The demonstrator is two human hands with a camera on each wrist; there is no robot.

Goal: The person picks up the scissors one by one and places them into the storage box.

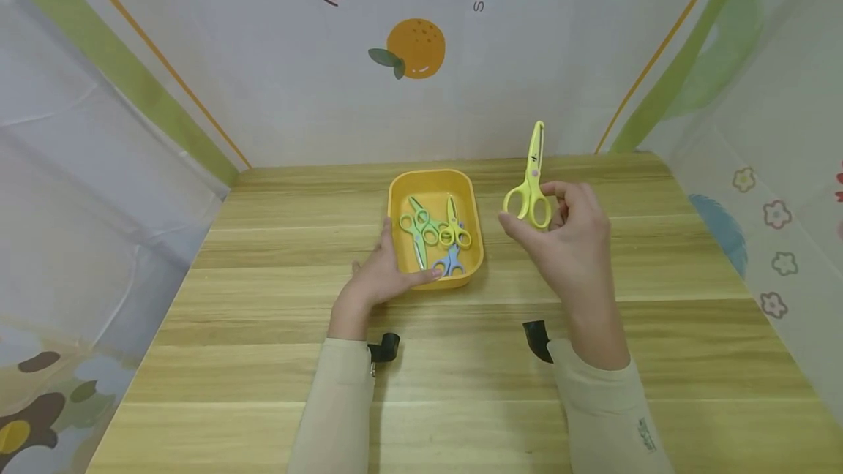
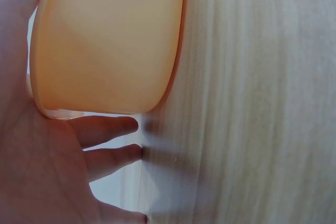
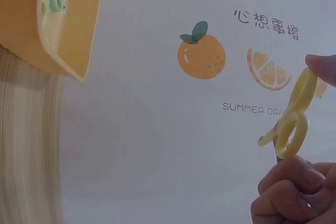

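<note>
My right hand (image 1: 576, 236) pinches yellow scissors (image 1: 533, 167) by the finger loops, between thumb and fingers. Their blades point up, above the table and right of a yellow bin (image 1: 431, 180). At the bin's near left corner rests my left hand (image 1: 378, 280), thumb along the near rim. In the left wrist view its fingers (image 2: 113, 162) are straight and spread, reaching down beside the bin to the tabletop. Inside the bin lie green scissors (image 1: 420, 240), another yellow pair (image 1: 452, 225) and blue scissors (image 1: 450, 262). They partly overlap.
The bin stands on a wood-grain table (image 1: 283, 298) near its back edge. Behind it hangs a white cloth (image 1: 316, 93) printed with oranges, and more printed cloth closes both sides. Black wrist mounts (image 1: 538, 342) stick out beside the sleeves.
</note>
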